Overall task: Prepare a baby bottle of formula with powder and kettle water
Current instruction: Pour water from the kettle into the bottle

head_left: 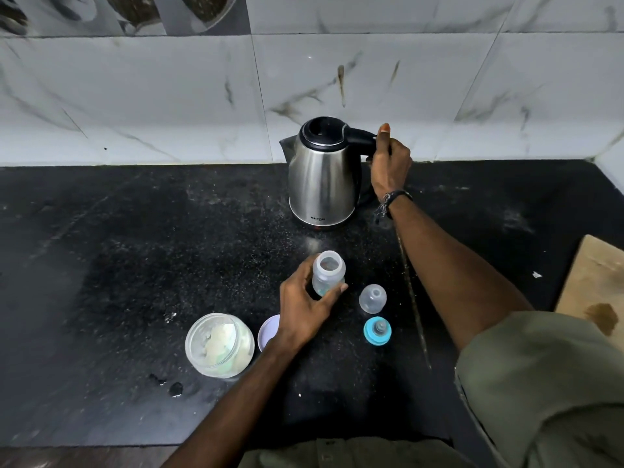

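Fingers (pixel 332 292) of left hand (pixel 309 310) wrap the clear, uncapped bottle (pixel 328 271); right hand (pixel 388 163) grips the steel kettle (pixel 320 184).

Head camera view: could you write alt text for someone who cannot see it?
A person's right hand grips the black handle of a steel electric kettle on a black stone counter, while the left hand holds an open clear baby bottle. Nearby stand an open powder jar, a clear cap and a blue teat ring.

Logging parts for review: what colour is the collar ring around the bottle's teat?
Light blue, on the teat ring, seen in the head view.
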{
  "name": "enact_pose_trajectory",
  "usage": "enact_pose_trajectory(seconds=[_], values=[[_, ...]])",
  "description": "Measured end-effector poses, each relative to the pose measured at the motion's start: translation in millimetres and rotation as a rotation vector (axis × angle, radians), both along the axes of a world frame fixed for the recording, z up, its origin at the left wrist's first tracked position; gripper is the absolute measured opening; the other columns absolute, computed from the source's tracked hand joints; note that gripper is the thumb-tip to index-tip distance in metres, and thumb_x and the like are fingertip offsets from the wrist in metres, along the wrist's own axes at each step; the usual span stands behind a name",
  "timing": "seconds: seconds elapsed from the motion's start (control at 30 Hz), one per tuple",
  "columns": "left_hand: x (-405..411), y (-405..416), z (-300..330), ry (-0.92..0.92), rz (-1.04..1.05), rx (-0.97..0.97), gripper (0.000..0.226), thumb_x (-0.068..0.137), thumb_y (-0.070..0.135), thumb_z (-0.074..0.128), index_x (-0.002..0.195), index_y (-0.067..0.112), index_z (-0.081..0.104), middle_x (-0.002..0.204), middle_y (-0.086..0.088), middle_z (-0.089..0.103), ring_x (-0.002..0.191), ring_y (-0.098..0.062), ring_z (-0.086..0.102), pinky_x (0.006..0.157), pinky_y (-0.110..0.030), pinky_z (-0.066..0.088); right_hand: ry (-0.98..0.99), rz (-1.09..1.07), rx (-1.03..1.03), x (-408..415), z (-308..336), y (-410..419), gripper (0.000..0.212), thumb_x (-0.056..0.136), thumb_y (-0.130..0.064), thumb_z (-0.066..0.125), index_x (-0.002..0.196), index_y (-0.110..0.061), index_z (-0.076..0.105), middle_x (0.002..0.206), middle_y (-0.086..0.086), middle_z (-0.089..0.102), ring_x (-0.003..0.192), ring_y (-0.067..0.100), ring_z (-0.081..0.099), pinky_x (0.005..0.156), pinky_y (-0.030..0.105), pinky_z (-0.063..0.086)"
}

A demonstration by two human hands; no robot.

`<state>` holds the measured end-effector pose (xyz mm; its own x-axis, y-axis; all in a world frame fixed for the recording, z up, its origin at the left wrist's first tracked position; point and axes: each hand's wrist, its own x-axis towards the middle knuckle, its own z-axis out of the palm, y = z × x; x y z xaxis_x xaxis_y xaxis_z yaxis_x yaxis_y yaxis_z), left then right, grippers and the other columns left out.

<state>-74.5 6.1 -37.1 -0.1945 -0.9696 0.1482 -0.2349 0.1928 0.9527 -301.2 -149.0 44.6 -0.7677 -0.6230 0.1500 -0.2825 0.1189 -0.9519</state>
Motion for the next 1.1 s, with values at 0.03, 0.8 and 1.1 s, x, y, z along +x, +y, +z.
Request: enact_pose_trajectory(seconds=[0.03,0.8,1.1], values=[[-0.3,-1.5,0.0,0.003,0.001,0.002,0.055,0.076,0.016,0.093,0.126,0.013,0.069,0.115,0.011,0.076,0.108,0.0,0.071,0.095,-0.023,0.055,-0.016,-0.004,-0.011,-1.1,-1.1,-2.5,0.072,0.094,-0.065,0.036,0.059,-0.004,0.044,0.056,0.015,0.055,0.059,0.031,0.057,0.061,0.038,0.044],[7.3,-2.5,12.4,0.052,-0.003,-0.073,0.053,0.075,0.028,0.09,0.123,0.027,0.068,0.115,0.015,0.076,0.109,-0.006,0.072,0.097,-0.038,0.059,-0.056,-0.288,0.009,11.5,8.0,25.9,0.05,0.083,-0.029,0.053,0.039,-0.013,0.037,0.04,0.0,0.029,0.049,0.024,0.04,0.046,0.031,0.028],[16.6,22.8,20.7,0.074,-0.083,-0.124,0.054,0.079,0.025,0.089,0.122,0.043,0.063,0.115,0.022,0.075,0.11,-0.007,0.072,0.097,-0.032,0.057,-0.111,-0.24,-0.144,-1.1,44.7,79.3,0.052,0.081,-0.022,0.057,0.036,-0.02,0.03,0.036,-0.012,0.021,0.04,0.012,0.023,0.047,0.026,0.021]])
